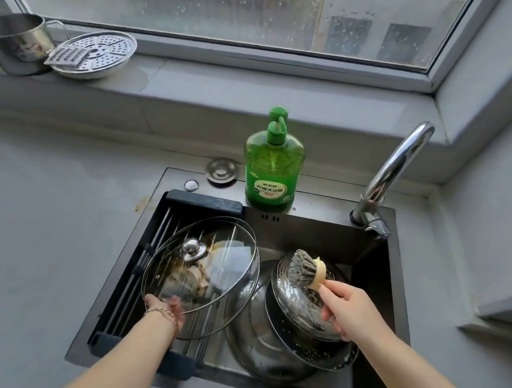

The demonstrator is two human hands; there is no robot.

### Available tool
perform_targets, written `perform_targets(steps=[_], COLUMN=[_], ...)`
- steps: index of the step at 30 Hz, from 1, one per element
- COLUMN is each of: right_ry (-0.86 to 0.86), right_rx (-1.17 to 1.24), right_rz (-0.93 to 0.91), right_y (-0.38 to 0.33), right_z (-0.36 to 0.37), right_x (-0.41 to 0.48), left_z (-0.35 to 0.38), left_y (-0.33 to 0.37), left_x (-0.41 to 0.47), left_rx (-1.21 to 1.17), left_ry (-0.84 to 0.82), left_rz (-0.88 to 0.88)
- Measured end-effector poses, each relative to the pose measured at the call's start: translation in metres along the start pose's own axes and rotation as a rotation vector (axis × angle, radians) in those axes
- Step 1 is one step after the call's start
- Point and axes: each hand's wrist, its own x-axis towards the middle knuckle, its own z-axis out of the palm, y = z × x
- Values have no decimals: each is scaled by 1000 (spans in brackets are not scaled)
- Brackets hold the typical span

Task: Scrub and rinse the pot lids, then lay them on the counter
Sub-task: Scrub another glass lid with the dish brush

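Head view: over the left half of the sink [325, 235], the left hand [167, 309] grips the near rim of the glass lid [202, 272], which is tilted with its knobbed top facing up. The right hand [347, 309] is curled round a brush [306, 267] above steel ware [291, 303] in the sink's right half. Scrubbing, I judge, needs the brush carried left to the lid; the green bottle [272, 166] on the sink's back ledge seems to read 柠檬洗洁精.

Green soap bottle [271, 169] near chrome faucet [392, 172]; steel mug [13, 43], steamer plate [102, 52] on windowsill [263, 94].
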Motion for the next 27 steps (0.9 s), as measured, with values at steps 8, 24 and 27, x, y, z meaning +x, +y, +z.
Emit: perform_targets(steps=[8,24,27], right_ry=[40,226,81], right_rx=[-25,-179,-219], right_rz=[23,-398,-551], right_y=[7,17,15], right_z=[-11,-26,-13], right_x=[-8,-38,-54], left_z=[20,25,29], left_y=[-8,18,7], left_x=[-24,-176,-188], left_rx=[-68,135,124], left_ry=[-98,-518,-536], left_rz=[209,722,570])
